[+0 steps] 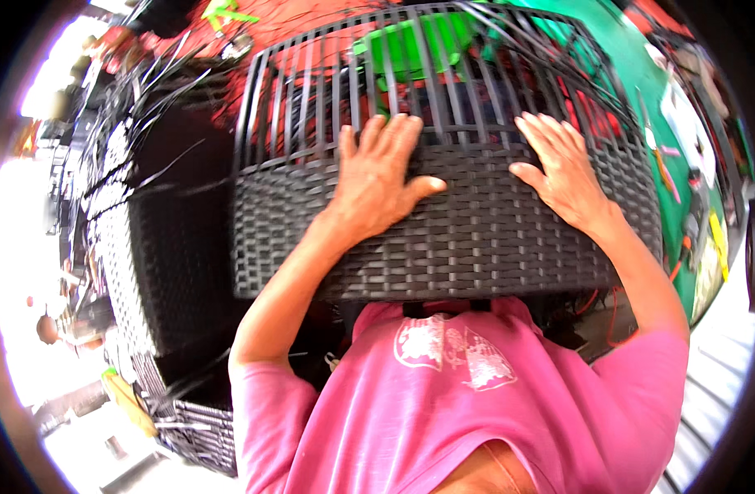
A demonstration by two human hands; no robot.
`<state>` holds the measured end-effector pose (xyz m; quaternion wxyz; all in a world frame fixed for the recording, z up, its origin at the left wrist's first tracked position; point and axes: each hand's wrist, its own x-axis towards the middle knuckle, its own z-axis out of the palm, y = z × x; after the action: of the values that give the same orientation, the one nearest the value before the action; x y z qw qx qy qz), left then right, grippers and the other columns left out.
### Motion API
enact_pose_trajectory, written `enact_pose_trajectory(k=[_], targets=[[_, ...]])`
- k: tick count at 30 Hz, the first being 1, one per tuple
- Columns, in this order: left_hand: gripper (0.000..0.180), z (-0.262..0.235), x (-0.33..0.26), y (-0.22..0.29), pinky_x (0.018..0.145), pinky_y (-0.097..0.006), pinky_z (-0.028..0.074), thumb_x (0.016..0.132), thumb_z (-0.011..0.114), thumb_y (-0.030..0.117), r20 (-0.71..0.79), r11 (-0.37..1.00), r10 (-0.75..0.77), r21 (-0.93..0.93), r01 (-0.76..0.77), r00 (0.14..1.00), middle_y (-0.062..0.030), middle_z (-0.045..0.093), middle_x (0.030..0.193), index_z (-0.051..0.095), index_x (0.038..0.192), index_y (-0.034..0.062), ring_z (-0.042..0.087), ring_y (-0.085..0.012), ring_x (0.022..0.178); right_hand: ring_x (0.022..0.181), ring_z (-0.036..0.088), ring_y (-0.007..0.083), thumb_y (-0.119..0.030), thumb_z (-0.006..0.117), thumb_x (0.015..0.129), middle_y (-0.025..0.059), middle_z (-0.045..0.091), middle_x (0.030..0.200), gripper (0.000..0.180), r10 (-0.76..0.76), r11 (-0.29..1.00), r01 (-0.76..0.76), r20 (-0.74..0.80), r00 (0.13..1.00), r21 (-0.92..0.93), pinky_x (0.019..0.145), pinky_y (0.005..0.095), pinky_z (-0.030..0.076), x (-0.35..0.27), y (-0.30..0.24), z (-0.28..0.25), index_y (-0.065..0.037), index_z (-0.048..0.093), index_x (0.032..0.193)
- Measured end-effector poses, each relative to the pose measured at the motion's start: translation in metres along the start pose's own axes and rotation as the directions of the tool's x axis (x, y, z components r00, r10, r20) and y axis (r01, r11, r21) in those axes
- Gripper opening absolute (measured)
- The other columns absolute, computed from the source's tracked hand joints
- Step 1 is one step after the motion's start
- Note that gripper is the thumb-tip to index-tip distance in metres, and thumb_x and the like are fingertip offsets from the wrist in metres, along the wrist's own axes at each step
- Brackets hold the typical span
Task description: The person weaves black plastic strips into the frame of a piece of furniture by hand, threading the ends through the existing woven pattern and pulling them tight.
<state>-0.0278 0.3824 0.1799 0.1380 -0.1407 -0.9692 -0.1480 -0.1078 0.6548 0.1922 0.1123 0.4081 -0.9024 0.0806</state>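
A black woven panel (468,239) of flat synthetic wicker strips spans the space before me. Its near half is tightly woven, while bare parallel strips (295,107) run on across the far half with gaps between them. My left hand (377,173) lies flat on the panel, fingers spread and tips at the edge of the weave. Over on the right, my right hand (563,169) rests the same way, fingertips close to the bare strips. Neither hand holds anything. Loose strip ends (526,53) trail over the far right part of the frame.
A second black wicker piece (180,214) with loose strips stands at my left. Through the gaps shows a bright green plastic object (414,45), perhaps a seat. Tools and scraps lie on a green surface (641,74) at right. Another person (73,321) is at far left.
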Motion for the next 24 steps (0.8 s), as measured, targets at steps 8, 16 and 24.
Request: enact_pose_trajectory(k=[8, 16, 24], targets=[[0.081, -0.017, -0.044, 0.011, 0.103, -0.058, 0.017, 0.076, 0.055, 0.060, 0.055, 0.972, -0.014, -0.234, 0.026, 0.998, -0.0221, 0.037, 0.133, 0.040, 0.130, 0.0019, 0.031, -0.0389, 0.125, 0.124, 0.038, 0.0288, -0.042, 0.047, 0.089, 0.0124, 0.047, 0.130, 0.055, 0.010, 1.000, -0.012, 0.076, 0.997, 0.020, 0.106, 0.0437, 0.022, -0.021, -0.008, -0.003, -0.004, 0.043, 0.129], [0.075, -0.041, -0.083, -0.100, 0.104, -0.061, 0.010, 0.084, 0.043, 0.061, 0.091, 0.941, -0.324, 0.131, 0.311, 0.942, -0.0139, 0.040, 0.136, 0.035, 0.135, 0.0066, 0.030, -0.0333, 0.129, 0.124, 0.039, 0.0286, -0.040, 0.040, 0.093, 0.0129, 0.047, 0.129, 0.052, 0.012, 0.999, -0.016, 0.098, 0.995, 0.040, 0.106, 0.0428, 0.021, -0.020, -0.003, -0.006, -0.003, 0.044, 0.129], [0.082, -0.019, -0.093, -0.080, 0.103, -0.062, 0.011, 0.083, 0.037, 0.065, 0.127, 0.902, -0.425, 0.146, 0.407, 0.896, -0.0150, 0.043, 0.131, 0.033, 0.135, 0.0020, 0.031, -0.0352, 0.127, 0.124, 0.040, 0.0264, -0.037, 0.039, 0.094, 0.0114, 0.047, 0.130, 0.049, -0.044, 0.999, 0.042, 0.159, 0.986, 0.013, 0.105, 0.0420, 0.021, -0.020, 0.004, -0.018, -0.004, 0.044, 0.129]])
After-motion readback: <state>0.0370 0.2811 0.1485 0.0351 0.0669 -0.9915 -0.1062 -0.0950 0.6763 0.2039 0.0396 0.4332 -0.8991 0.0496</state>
